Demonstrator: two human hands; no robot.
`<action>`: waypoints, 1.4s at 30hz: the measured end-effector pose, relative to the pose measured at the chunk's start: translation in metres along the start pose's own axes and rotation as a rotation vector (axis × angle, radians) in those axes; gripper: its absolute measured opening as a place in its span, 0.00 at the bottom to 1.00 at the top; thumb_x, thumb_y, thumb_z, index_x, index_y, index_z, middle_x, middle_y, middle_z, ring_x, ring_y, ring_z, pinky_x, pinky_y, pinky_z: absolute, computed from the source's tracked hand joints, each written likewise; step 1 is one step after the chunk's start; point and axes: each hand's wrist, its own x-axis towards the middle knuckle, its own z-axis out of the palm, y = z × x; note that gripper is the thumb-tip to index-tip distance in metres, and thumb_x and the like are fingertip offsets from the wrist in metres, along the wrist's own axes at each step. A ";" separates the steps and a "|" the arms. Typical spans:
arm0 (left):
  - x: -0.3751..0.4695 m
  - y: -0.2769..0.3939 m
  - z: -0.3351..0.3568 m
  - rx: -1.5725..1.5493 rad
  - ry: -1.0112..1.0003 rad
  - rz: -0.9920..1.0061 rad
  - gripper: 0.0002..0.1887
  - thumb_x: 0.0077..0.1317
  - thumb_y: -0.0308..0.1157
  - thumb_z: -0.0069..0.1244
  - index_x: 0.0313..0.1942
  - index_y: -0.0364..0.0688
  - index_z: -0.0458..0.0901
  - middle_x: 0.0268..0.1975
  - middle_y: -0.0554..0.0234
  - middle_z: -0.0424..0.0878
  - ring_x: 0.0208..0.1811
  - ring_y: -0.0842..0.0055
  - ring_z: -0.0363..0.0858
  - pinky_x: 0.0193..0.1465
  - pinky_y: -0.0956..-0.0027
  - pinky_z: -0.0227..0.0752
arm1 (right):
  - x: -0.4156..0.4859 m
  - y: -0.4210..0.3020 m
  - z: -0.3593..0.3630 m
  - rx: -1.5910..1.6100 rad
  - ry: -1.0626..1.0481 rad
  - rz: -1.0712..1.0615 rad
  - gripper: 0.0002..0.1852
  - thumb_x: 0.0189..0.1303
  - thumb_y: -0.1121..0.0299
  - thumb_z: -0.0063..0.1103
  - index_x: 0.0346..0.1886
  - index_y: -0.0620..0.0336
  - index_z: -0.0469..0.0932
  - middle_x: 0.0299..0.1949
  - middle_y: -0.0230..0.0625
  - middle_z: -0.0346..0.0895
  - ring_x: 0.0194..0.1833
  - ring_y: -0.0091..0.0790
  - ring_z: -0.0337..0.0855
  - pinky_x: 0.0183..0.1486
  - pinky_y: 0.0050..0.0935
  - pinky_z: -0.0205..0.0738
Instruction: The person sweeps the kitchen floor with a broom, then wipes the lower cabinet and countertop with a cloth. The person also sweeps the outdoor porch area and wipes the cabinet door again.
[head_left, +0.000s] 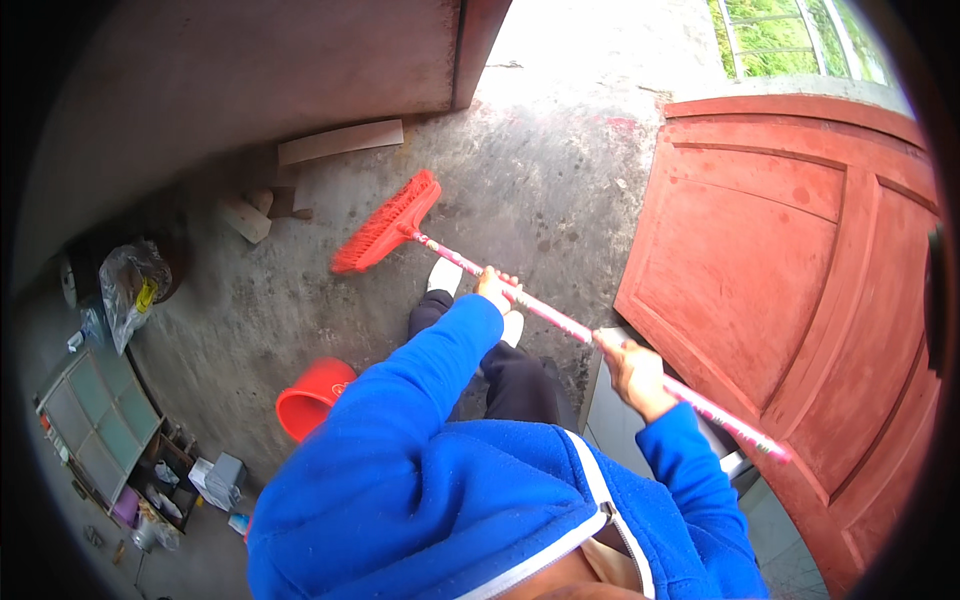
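Both my hands hold a broom by its pink patterned handle (551, 315). My left hand (496, 289) is closed around the handle nearer the broom head, above my white shoes (445, 275). Farther up the handle, at the right, my right hand (636, 373) grips it, and the handle's end sticks out past it. The red broom head (390, 221) with red bristles is over the grey concrete floor (525, 187), ahead and to the left; whether the bristles touch the floor I cannot tell.
A red wooden door (735, 255) stands at the right. At the left are a red plastic bucket (319, 390), a wooden board (341, 142), wood pieces (246, 216) and a clear plastic bag (131, 285). A cabinet with glass panes (101, 420) is at the lower left.
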 end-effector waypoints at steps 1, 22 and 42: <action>0.006 0.004 0.008 0.053 -0.025 0.033 0.13 0.74 0.42 0.40 0.31 0.45 0.68 0.23 0.65 0.71 0.27 0.68 0.73 0.36 0.52 0.74 | 0.018 0.004 -0.010 -0.049 0.019 -0.028 0.25 0.61 0.73 0.52 0.63 0.44 0.73 0.26 0.45 0.74 0.24 0.49 0.79 0.28 0.44 0.74; 0.038 -0.095 0.278 0.086 -0.142 0.193 0.09 0.68 0.38 0.44 0.34 0.42 0.71 0.24 0.62 0.73 0.26 0.69 0.74 0.25 0.61 0.68 | 0.117 0.197 -0.159 0.065 0.522 -0.444 0.15 0.47 0.81 0.61 0.41 0.58 0.82 0.26 0.40 0.79 0.30 0.42 0.82 0.34 0.37 0.79; 0.100 -0.076 0.291 0.054 0.046 0.113 0.15 0.71 0.49 0.43 0.40 0.47 0.72 0.25 0.67 0.74 0.27 0.71 0.75 0.26 0.65 0.72 | 0.204 0.299 -0.190 1.902 0.766 -0.105 0.18 0.68 0.65 0.57 0.56 0.65 0.75 0.47 0.45 0.80 0.52 0.44 0.81 0.59 0.43 0.72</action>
